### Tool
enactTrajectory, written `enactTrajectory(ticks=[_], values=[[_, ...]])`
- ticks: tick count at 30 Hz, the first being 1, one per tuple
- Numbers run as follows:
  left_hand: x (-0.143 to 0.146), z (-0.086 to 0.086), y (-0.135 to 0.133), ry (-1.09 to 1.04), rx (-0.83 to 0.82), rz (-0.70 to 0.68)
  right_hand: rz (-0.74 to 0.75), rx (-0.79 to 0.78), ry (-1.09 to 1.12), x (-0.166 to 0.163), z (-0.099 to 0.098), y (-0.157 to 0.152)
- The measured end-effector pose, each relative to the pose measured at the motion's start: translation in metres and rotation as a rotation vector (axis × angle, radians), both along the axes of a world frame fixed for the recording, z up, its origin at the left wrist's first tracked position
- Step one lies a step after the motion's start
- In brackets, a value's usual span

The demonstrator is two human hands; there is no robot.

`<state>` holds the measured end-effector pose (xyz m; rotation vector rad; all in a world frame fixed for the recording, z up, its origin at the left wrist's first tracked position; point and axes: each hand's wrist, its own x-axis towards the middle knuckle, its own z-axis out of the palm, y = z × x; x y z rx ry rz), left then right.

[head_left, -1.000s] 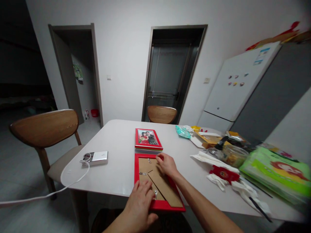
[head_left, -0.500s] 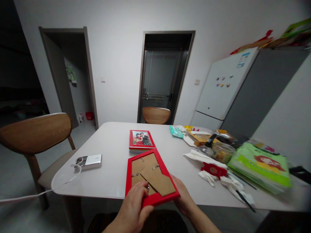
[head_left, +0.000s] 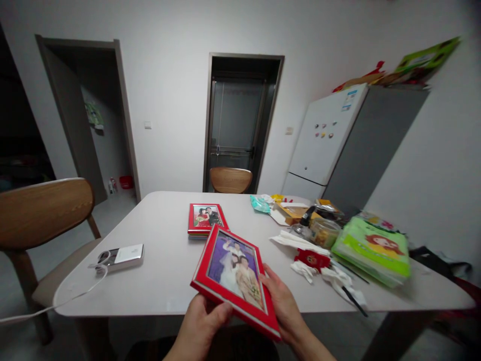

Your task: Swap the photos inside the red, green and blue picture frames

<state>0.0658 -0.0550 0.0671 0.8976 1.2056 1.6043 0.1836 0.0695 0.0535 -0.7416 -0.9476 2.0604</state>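
Both my hands hold a red photo frame (head_left: 235,277) above the near edge of the white table (head_left: 165,260), tilted, picture side up, showing a couple. My left hand (head_left: 201,321) grips its lower left edge with fingers curled round it. Along the frame's right edge sits my right hand (head_left: 282,301), thumb on the front. Further back on the table lies a second red photo frame (head_left: 205,218) on a small stack.
A white power bank (head_left: 124,254) with a cable lies on the left of the table. On the right are white tissues (head_left: 304,243), a red packet (head_left: 312,258), a jar (head_left: 323,231) and a green package (head_left: 374,248). A wooden chair (head_left: 41,210) stands left, a fridge (head_left: 326,140) at the back right.
The frame lay back side up on the table, was lifted off by both hands, and is now turned over with the picture facing up. The camera view shifted right.
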Motion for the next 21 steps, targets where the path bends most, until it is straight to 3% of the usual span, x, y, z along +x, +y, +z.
enactTrajectory(ticks=[5,9,12,17,21], values=[[-0.005,-0.020,0.026,0.075,-0.134,0.036,-0.052,0.108,-0.238,0.043,0.003,0.050],[0.001,-0.034,0.060,0.519,-0.294,-0.047,-0.047,0.164,-0.408,0.064,0.000,0.087],[0.005,-0.040,0.080,0.733,-0.314,-0.024,-0.018,0.231,-0.560,0.071,-0.006,0.115],[0.002,-0.039,0.098,0.909,-0.266,0.042,-0.082,0.675,-1.014,0.067,-0.022,0.157],[-0.018,-0.038,0.103,0.990,-0.222,0.085,-0.121,0.986,-1.445,0.053,-0.026,0.168]])
